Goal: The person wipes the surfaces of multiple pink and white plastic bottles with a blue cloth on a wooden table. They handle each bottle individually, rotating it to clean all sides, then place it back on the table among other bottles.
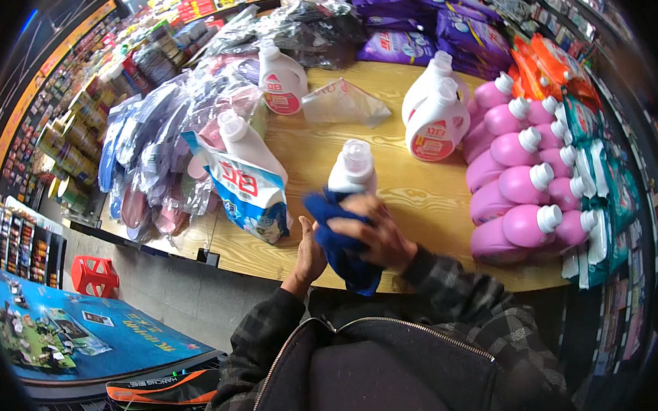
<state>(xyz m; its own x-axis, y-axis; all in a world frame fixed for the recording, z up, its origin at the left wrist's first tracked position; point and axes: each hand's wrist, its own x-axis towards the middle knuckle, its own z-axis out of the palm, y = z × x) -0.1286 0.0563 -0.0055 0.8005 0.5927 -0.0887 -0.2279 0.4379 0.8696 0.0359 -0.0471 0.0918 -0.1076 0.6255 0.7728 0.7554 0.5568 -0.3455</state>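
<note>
A dark blue cloth is bunched in my right hand, which is slightly blurred. Just beyond the cloth stands a white detergent bottle with a translucent cap; the cloth and hand hide its lower part. My left hand is at the left edge of the cloth, thumb pointing up. Its fingers are mostly hidden, so whether it grips the cloth or the bottle cannot be made out. Left of it, a blue and white detergent bag leans against another white bottle.
On the wooden table lie a crumpled plastic wrapper and plastic-wrapped slippers. More white bottles stand farther back. Pink bottles line the right side, beside teal packs. Purple bags are piled at the back.
</note>
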